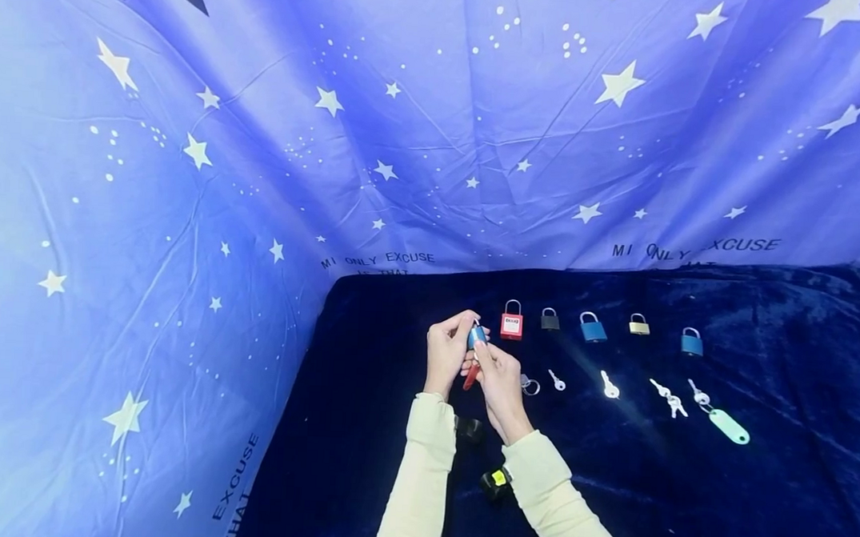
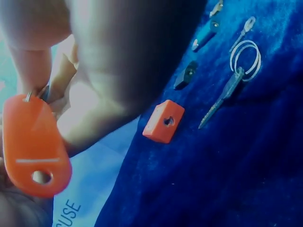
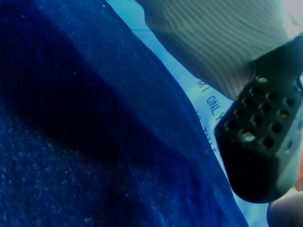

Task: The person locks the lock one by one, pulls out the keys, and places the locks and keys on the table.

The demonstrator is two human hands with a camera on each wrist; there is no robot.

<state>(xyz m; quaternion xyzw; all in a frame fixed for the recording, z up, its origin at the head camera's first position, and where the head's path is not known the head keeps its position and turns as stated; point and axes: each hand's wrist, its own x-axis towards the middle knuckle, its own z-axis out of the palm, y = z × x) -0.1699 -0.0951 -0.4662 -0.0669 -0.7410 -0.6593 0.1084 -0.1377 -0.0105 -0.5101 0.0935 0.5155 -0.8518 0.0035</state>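
In the head view my left hand (image 1: 445,356) grips a small blue padlock (image 1: 477,337) near its shackle. My right hand (image 1: 501,380) meets it from below, its thumb and fingers pinching a key at the lock's lower end; the key itself is mostly hidden by the fingers. From there hangs a red-orange key tag (image 1: 472,376). The left wrist view shows that tag (image 2: 38,146) close up, with a slot hole and a metal ring at its top. The right wrist view catches mainly dark blue cloth and a sleeve (image 3: 213,38).
On the dark blue cloth (image 1: 364,458), a red padlock (image 1: 511,326), a black padlock (image 1: 550,320), blue padlocks and a brass padlock (image 1: 639,326) stand in a row. Nearer lie several keys, one with a ring (image 1: 531,387), another with a pale green tag (image 1: 729,426). Starry curtains hang behind and left.
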